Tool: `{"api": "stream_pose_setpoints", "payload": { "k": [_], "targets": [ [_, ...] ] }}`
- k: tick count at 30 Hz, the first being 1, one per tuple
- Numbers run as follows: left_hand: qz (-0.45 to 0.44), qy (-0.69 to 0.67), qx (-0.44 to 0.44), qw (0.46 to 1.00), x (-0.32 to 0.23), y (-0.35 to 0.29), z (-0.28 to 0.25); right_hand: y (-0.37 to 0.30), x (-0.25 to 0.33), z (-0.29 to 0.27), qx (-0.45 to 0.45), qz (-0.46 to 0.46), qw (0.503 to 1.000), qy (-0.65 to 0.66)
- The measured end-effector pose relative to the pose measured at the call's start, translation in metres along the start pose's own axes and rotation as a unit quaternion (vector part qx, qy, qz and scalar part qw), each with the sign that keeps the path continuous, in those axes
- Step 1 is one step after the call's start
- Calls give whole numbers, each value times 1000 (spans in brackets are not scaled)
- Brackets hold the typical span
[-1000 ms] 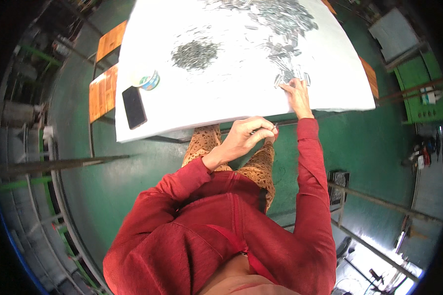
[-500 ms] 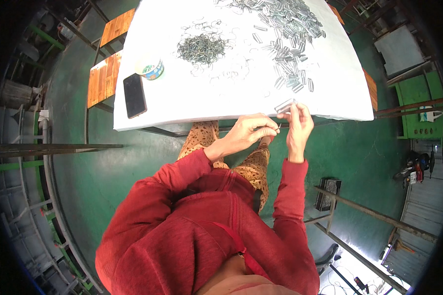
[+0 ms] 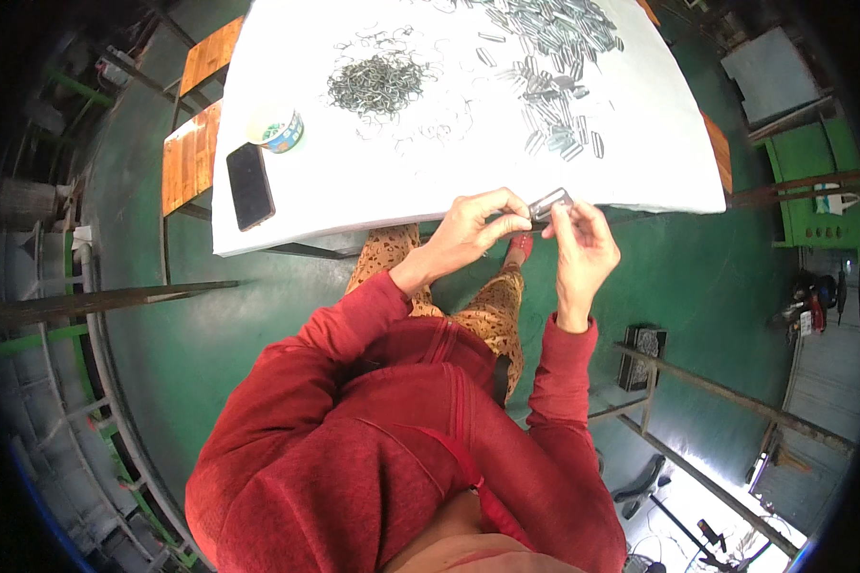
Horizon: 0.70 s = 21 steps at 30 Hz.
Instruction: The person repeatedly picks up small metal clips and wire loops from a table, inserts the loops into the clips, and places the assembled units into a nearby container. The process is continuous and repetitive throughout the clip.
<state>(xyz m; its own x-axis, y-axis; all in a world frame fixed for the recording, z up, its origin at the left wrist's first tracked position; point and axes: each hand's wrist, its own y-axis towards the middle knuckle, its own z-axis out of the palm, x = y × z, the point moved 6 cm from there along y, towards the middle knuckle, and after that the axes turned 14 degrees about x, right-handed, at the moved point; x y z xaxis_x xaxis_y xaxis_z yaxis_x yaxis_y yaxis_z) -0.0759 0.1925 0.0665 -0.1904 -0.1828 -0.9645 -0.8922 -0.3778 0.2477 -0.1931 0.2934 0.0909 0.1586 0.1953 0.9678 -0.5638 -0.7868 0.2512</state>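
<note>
Over the table's near edge, both of my hands meet at a small oblong metal piece (image 3: 548, 202) with a pale stripe along it. My right hand (image 3: 585, 250) pinches its right end between thumb and fingers. My left hand (image 3: 478, 234) is closed in a pinch at the left end; whatever lies between its fingertips is too small to make out. Similar metal pieces (image 3: 559, 95) lie loose and heaped at the far right of the white-covered table (image 3: 354, 191). Left of them is a tangled pile of small bent wire pieces (image 3: 377, 84), with several scattered around it.
A dark phone (image 3: 249, 187) lies at the table's left edge beside a small round tub (image 3: 282, 132). Wooden stools (image 3: 192, 158) stand left of the table. Metal rails (image 3: 736, 406) cross the lower right, near a dark box (image 3: 640, 356) on the green floor.
My left hand has come up to the metal piece's left end. The right hand has turned slightly and shifted a little to the right, still holding the piece.
</note>
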Motion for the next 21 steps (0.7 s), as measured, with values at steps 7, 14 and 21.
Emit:
{"api": "stream_pose_setpoints", "payload": {
  "k": [7, 14, 21],
  "targets": [
    [-54, 33, 26, 998, 4, -7, -1, 2, 4, 16, 32, 6, 998, 53],
    [1, 59, 15, 998, 4, -19, -12, -8, 11, 16, 33, -17, 999, 38],
    [-142, 357, -90, 919, 71, 26, -143, -11, 6, 21, 47, 2, 997, 53]
  ]
}}
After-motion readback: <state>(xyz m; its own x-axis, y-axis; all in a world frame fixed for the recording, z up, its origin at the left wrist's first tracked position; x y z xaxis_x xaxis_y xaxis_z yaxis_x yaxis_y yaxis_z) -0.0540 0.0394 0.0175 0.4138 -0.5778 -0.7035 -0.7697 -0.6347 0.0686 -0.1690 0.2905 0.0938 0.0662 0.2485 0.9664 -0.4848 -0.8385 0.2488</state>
